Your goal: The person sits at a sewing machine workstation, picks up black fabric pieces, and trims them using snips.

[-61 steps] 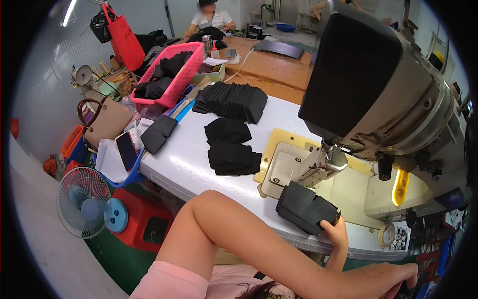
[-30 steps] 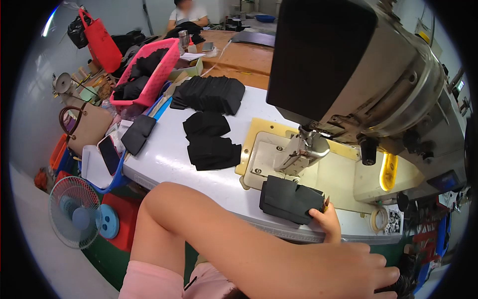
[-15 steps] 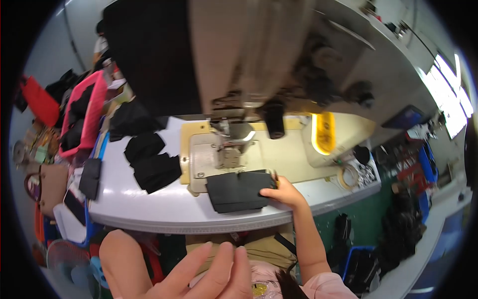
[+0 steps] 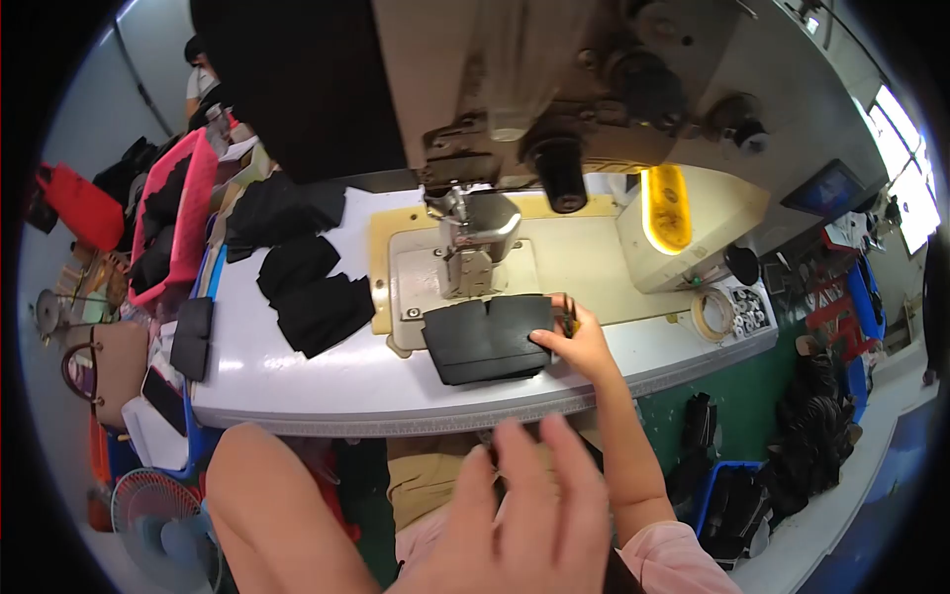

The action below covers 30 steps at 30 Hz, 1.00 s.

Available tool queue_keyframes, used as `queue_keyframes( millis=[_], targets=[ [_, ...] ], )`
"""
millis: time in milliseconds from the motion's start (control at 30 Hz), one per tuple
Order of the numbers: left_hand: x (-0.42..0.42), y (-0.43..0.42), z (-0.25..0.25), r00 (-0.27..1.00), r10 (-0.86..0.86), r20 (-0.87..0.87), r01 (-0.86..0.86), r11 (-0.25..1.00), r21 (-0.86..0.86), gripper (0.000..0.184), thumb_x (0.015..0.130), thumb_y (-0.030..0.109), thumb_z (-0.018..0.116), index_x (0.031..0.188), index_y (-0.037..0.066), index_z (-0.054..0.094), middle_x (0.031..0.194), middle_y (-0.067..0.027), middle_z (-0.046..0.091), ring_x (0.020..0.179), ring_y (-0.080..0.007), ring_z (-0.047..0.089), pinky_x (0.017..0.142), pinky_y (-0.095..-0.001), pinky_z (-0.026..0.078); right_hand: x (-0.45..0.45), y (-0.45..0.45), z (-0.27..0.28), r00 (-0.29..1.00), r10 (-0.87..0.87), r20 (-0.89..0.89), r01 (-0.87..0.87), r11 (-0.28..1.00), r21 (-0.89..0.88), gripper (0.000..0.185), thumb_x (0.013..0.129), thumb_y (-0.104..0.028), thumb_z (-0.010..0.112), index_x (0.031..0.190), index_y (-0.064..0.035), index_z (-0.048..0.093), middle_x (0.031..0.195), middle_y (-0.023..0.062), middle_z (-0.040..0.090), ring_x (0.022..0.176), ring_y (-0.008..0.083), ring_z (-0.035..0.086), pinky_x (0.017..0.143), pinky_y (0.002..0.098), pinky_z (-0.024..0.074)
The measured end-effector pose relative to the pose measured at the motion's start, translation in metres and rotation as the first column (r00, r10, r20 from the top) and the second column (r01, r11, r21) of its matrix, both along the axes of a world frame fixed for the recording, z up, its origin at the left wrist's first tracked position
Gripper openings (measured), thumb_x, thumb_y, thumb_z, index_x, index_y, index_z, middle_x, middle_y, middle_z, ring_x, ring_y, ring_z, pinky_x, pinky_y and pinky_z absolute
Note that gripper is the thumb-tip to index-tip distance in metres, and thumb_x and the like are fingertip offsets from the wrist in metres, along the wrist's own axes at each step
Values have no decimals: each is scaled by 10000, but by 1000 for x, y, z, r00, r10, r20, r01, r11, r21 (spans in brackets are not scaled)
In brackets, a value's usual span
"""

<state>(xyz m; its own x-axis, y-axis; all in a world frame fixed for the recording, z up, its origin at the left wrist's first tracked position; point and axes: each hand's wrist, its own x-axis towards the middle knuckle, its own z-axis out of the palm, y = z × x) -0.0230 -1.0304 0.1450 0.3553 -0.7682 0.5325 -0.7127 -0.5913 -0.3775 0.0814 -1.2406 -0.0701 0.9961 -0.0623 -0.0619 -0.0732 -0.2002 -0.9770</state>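
– Where is the black panel stack (image 4: pixel 485 342) being held?
– At the near side of the surface (image 4: pixel 287 396), just in front of the machine's metal post (image 4: pixel 475 262). Whether it is rested on the surface cannot be told.
– How are the hands placed?
– Its right end is pinched between thumb and fingers by the right hand (image 4: pixel 577 342). The left hand (image 4: pixel 524 520) is raised near the camera, blurred, its fingers spread; nothing is seen to be held in it.
– How much has been done?
– That can be judged only in part. The stack is not set under the needle area. Loose black pieces (image 4: pixel 325 315) are laid to the left, with a black pile (image 4: pixel 282 213) behind them; which have been worked cannot be told. More black material is held in the pink basket (image 4: pixel 205 188).
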Motion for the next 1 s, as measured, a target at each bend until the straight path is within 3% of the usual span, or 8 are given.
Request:
queue_keyframes(
  millis=[133, 233, 367, 600, 700, 833, 967, 1000],
  targets=[
    [12, -16, 5, 974, 43, -224, 2, 980, 198, 268, 791, 161, 604, 996, -9, 571, 909, -106, 562, 851, -230, 557, 707, -289, 465, -6, 12, 18, 958, 4, 288, 53, 980, -193, 401, 655, -48, 732, 1022, 13, 582, 1026, 77, 553, 800, 123, 554, 615, 221, 439],
    [58, -23, -11, 847, 206, -491, -39, 944, 328, 380, 724, 230, 661, 1019, 15, 557, 867, -84, 547, 826, -223, 549, 680, -291, 459, -5, 13, 3, 794, 18, 608, 260, 894, -365, 417, 665, -48, 733, 1047, 7, 574, 1029, 122, 565, 866, 211, 601, 697, 263, 483],
    [132, 9, -125, 764, 215, -608, -223, 973, 64, 430, 699, 314, 699, 1008, 45, 569, 925, -90, 558, 916, -256, 526, 756, -354, 434, -17, 23, 9, 796, -53, 603, 302, 898, -319, 257, 676, -10, 716, 852, 23, 532, 908, 114, 567, 718, 235, 581, 622, 284, 472],
    [145, 27, -171, 715, -262, -648, -262, 760, -595, 201, 727, 101, 697, 867, 20, 579, 933, -59, 574, 942, -198, 521, 804, -306, 423, -16, 22, 5, 927, -167, 337, 177, 984, 1, 178, 715, 11, 693, 774, -50, 537, 658, -21, 526, 533, 35, 389, 479, 193, 327],
    [138, 28, -164, 245, -528, -813, -610, 568, -553, 127, 784, 60, 651, 871, 5, 576, 832, -29, 601, 786, -95, 551, 701, -231, 444, -8, 35, 17, 859, -300, 415, 350, 936, -48, 207, 703, -5, 710, 811, -41, 537, 652, 11, 520, 514, 74, 406, 476, 206, 343],
    [128, 23, -162, 238, -655, -717, -661, 432, -614, 110, 803, 82, 640, 864, 3, 594, 711, 5, 598, 645, -44, 508, 600, -210, 425, -25, 47, 54, 674, -184, 715, 479, 846, -234, 300, 679, -45, 744, 925, -13, 575, 663, 80, 525, 516, 176, 480, 464, 267, 399],
    [116, 24, -156, 102, -795, -597, -618, 420, -665, 109, 785, 75, 654, 853, 6, 606, 908, -37, 589, 821, -90, 526, 732, -226, 414, -20, 64, 64, 893, 84, 443, -66, 996, -57, 243, 737, -82, 720, 924, 20, 603, 739, 74, 590, 547, 106, 509, 499, 234, 408],
    [113, 24, -153, 256, -701, -666, -541, 467, -699, 102, 764, 70, 668, 817, 10, 605, 1001, -66, 550, 921, -132, 507, 807, -251, 389, -20, 66, 63, 921, 128, 368, -148, 989, 27, 178, 752, -53, 699, 880, 32, 609, 733, 59, 585, 559, 71, 478, 507, 209, 387]
  ],
)
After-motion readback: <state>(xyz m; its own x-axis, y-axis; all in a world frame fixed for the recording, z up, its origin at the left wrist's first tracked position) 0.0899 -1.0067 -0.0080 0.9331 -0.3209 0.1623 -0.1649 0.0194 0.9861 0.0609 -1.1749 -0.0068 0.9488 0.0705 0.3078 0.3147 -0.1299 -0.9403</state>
